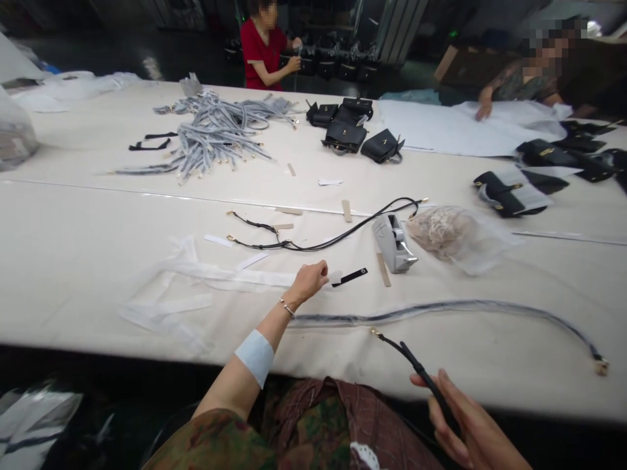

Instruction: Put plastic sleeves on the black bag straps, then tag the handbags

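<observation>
Right hand (470, 424) low at the near table edge, loosely grasping a thin black leather strap with a gold clasp (414, 362). The strap runs under the thumb and across the fingers, and its clasp end rests on the cream table (73, 248). Left hand (308, 282) reaches out over the table with fingers curled, tips at the white end of a short black tab with a hole (349, 277); cannot tell if it is pinched or only touched.

Just beyond the tab are a grey tape dispenser (394, 243) and beside it a clear plastic bag (490, 245) holding a beige tangled wad, contents unclear. A long strap in a clear plastic sleeve (441, 307) lies between the two hands, gold hardware at its right end. A long loose black strap (318, 245) lies past the left hand, with empty clear sleeves and white paper strips (210, 277) to its left.

Far side: a pile of grey wrapped straps (215, 130) and small black handbags (347, 130). A second clear bag (14, 130) sits at the left edge, contents not readable. Two other people work at the far edge.
</observation>
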Demonstrator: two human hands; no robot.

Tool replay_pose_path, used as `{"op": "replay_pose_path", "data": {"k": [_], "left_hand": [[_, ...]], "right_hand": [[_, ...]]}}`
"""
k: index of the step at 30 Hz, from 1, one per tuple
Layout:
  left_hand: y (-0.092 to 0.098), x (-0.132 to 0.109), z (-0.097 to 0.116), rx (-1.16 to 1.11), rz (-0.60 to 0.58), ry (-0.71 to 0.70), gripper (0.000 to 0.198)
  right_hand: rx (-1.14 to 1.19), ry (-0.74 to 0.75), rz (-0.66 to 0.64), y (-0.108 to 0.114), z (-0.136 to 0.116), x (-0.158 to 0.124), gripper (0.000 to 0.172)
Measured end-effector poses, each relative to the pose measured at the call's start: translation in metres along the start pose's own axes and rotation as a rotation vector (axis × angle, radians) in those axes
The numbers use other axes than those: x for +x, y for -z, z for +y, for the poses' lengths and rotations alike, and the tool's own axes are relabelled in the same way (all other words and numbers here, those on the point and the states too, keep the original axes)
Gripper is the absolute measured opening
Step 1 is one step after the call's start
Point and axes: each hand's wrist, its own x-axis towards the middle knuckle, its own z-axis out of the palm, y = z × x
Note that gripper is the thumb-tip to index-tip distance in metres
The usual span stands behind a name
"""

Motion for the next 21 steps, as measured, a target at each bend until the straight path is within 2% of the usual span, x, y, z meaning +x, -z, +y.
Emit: {"op": "replay_pose_path", "data": {"k": [3,5,7,12,15,18,21], "left_hand": [[0.017,0.008,0.008,-0.091,0.042,-0.052,0.023],[0.024,0.014,0.014,-0.141,0.057,-0.089,0.017],[0.030,0.019,0.019,-0.176,0.051,-0.125,0.013],[0.044,0.028,0.028,-0.145,0.052,-0.192,0.027],[0.053,0.030,0.035,-0.067,0.125,-0.219,0.022],[0.065,0.025,0.041,-0.038,0.239,-0.227,0.018],[0.094,0.009,0.042,-0.233,0.395,-0.204,0.018]], "right_hand": [[0.054,-0.058,-0.011,0.000,0.004,0.001,0.062],[0.063,-0.066,-0.020,0.002,0.007,0.003,0.065],[0.053,-0.011,-0.017,0.002,0.008,0.002,0.068],[0.094,0.204,0.002,-0.002,0.008,-0.004,0.060],[0.064,0.231,-0.023,0.000,0.007,-0.009,0.065],[0.028,0.246,0.020,0.003,0.006,-0.013,0.070],[0.024,0.301,0.039,0.006,0.004,-0.014,0.067]]}}
